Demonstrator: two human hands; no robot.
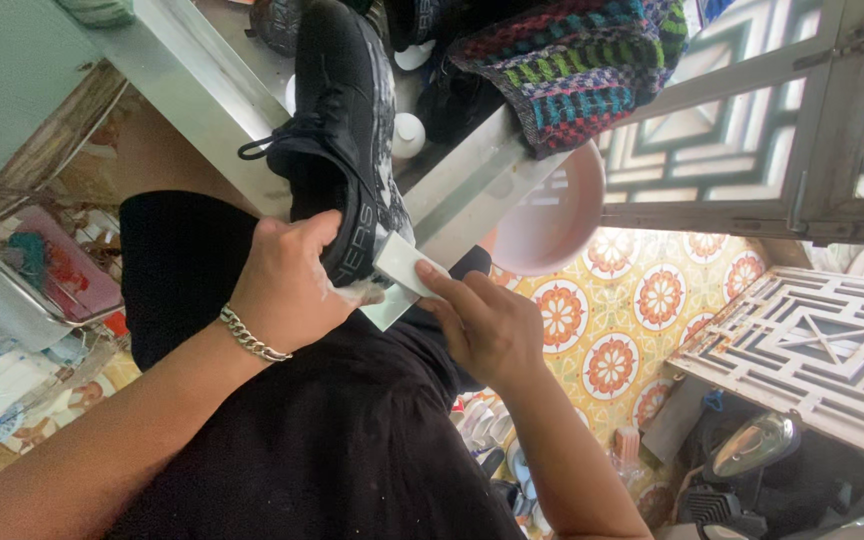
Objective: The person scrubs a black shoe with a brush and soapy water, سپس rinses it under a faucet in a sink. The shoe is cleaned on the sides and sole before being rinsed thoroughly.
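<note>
left hand wraps the heel of a black shoe, fingers clenched round it over the lap. right hand pinches a white sponge block against the heel. shoe looks light, soft-walled, soapy-slick; the heel seems the firm grip. pink basin beside it, contents unseen; wire basket holds colourful bits.

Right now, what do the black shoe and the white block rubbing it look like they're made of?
Black lace-up shoe: seemingly matte knit fabric, soft weave, greyish sole edge. White rectangular block in the right hand: probably dense foam sponge, smooth and matte; suds show at the left hand.
</note>
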